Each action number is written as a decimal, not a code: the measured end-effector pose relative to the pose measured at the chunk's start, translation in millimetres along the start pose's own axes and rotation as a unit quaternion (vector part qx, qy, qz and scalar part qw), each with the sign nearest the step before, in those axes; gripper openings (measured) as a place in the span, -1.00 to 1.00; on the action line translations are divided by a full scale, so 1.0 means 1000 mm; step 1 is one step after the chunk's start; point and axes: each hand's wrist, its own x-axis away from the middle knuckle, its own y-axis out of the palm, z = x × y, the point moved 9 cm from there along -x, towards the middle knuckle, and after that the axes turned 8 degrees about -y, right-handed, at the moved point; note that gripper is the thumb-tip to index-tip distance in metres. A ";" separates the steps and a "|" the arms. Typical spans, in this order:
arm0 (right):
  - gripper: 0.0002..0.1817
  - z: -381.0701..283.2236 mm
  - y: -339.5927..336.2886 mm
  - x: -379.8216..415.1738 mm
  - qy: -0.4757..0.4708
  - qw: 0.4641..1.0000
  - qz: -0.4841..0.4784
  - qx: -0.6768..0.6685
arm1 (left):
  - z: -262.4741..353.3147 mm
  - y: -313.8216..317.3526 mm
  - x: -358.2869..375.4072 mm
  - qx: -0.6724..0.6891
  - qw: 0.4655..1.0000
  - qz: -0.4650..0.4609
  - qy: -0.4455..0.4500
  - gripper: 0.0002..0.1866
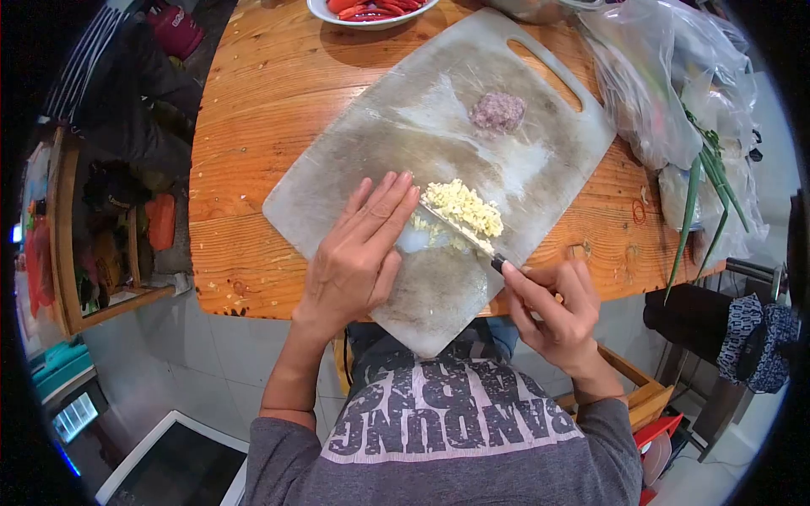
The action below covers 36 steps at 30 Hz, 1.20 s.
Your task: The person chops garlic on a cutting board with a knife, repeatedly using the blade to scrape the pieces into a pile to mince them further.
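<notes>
My right hand is closed round the black handle of a knife at the near right of the cutting board. The thin blade lies slantwise along the near side of a pile of pale yellow chopped garlic. My left hand has its fingers stretched out, with the fingertips at the blade's far end over the board. A few yellow bits lie on the near side of the blade. Farther up the board sits a small mound of finely chopped purple shallot.
A white bowl of red chillies stands at the table's far side, with part of a metal bowl to its right. Clear plastic bags and green spring onion leaves lie at the right. The board's near corner juts past the wooden table's edge.
</notes>
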 end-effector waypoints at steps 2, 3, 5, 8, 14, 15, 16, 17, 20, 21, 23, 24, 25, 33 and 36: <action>-0.55 0.002 0.008 0.006 0.012 1.000 0.009 -0.017 | 0.001 -0.001 0.000 -0.003 1.000 0.002 0.004 -0.28; -0.55 0.004 0.011 0.007 0.016 0.999 0.014 -0.024 | 0.001 -0.001 -0.001 -0.001 1.000 0.004 0.003 -0.28; -0.56 0.018 0.006 0.004 0.022 0.998 0.013 -0.062 | 0.001 -0.001 -0.001 0.003 1.000 0.004 -0.001 -0.29; -0.58 0.032 0.004 -0.011 0.012 0.997 0.009 -0.080 | -0.002 0.000 -0.002 -0.001 1.000 0.009 -0.003 -0.30; -0.58 0.027 -0.001 -0.017 -0.024 0.998 -0.010 -0.064 | -0.001 -0.002 -0.001 -0.036 0.999 0.024 0.005 -0.33; -0.58 0.034 0.004 -0.014 -0.015 0.997 -0.009 -0.069 | 0.000 -0.001 0.000 -0.032 0.999 0.014 0.004 -0.33; -0.58 0.040 0.007 -0.017 -0.013 0.997 -0.006 -0.072 | 0.001 -0.002 0.000 -0.030 0.999 0.012 0.003 -0.33; -0.59 0.038 0.002 -0.023 -0.028 0.999 0.002 -0.045 | 0.000 -0.002 -0.003 -0.029 0.999 0.013 0.001 -0.33; -0.59 0.028 -0.003 -0.022 -0.028 0.999 0.004 -0.022 | -0.002 -0.002 -0.003 -0.036 0.999 0.025 0.002 -0.32; -0.59 0.032 0.002 -0.019 -0.021 0.999 -0.003 -0.041 | -0.002 -0.002 -0.002 -0.032 0.999 0.018 0.002 -0.32; -0.59 0.037 0.003 -0.027 -0.028 0.998 -0.011 -0.051 | -0.003 -0.001 -0.001 -0.027 0.999 0.016 -0.003 -0.31; -0.59 0.034 -0.001 -0.029 -0.027 0.998 -0.014 -0.046 | -0.003 -0.002 0.000 -0.030 0.999 0.021 -0.005 -0.31; -0.59 0.032 -0.004 -0.030 -0.026 0.999 -0.014 -0.039 | -0.004 -0.003 0.000 -0.033 0.999 0.026 -0.004 -0.30; -0.52 0.046 0.013 -0.020 -0.002 0.999 -0.019 -0.047 | -0.001 -0.004 -0.003 -0.026 0.999 0.020 0.001 -0.30; -0.49 0.021 -0.001 -0.018 -0.058 0.998 -0.016 0.032 | -0.002 -0.003 0.002 -0.020 1.000 0.008 -0.001 -0.30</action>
